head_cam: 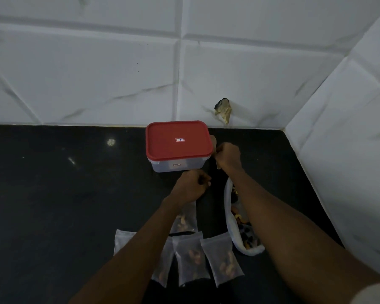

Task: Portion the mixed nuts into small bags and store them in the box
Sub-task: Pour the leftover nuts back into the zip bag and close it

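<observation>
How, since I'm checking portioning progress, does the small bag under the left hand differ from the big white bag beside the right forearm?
The small bag is frosted and see-through, with only a few nuts; the big white bag is opaque and holds many. The small bag's top sits under the left hand, which seems to grip it; the big white bag lies unheld, mouth open. Both hold mixed nuts.

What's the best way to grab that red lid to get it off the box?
Take the lid by its rim, which overhangs the clear box all round and gives a lip to hook under. The near right corner looks best: it is the closest, while the wall stands close behind the far edge. Come from the front right and peel upward.
</observation>
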`<state>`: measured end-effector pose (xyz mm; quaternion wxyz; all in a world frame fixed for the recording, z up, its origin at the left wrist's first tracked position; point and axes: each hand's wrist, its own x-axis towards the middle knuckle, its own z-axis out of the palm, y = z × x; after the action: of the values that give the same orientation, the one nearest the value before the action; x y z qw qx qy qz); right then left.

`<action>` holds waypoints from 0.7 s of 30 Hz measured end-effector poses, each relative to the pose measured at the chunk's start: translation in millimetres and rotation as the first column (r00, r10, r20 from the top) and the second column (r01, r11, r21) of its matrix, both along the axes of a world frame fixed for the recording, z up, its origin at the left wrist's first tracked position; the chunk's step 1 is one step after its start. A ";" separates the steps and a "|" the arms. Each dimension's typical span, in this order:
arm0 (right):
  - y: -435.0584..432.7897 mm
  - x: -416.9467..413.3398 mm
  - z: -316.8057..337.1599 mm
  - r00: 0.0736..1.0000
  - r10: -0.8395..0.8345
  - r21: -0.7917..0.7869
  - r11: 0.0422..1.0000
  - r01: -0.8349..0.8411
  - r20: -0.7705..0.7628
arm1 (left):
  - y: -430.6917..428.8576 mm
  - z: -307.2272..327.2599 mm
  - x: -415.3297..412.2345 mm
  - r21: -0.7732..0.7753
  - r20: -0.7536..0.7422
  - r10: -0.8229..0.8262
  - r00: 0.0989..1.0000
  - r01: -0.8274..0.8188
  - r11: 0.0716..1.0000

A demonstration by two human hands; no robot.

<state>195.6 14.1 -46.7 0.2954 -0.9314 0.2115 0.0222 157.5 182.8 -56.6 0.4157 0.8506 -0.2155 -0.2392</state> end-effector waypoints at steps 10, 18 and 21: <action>-19.1 -101.2 24.2 0.938 -0.336 0.007 0.942 0.337 0.089 | -15.9 15.7 -24.3 0.151 -0.147 -0.021 0.989 0.043 0.988; -29.7 -201.5 11.6 0.938 -0.316 0.082 0.941 0.329 -0.145 | -34.9 22.7 -64.0 0.172 -0.260 0.008 0.966 0.038 0.984; -26.6 -200.2 13.2 0.887 -0.419 0.327 0.825 0.462 -0.196 | -36.3 22.9 -75.4 0.087 -0.332 0.076 0.940 -0.049 0.995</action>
<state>-4.6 -12.5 -33.4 0.4473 -0.7830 0.4297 0.0462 82.2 146.5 -33.8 0.4204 0.8195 -0.1053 -0.3750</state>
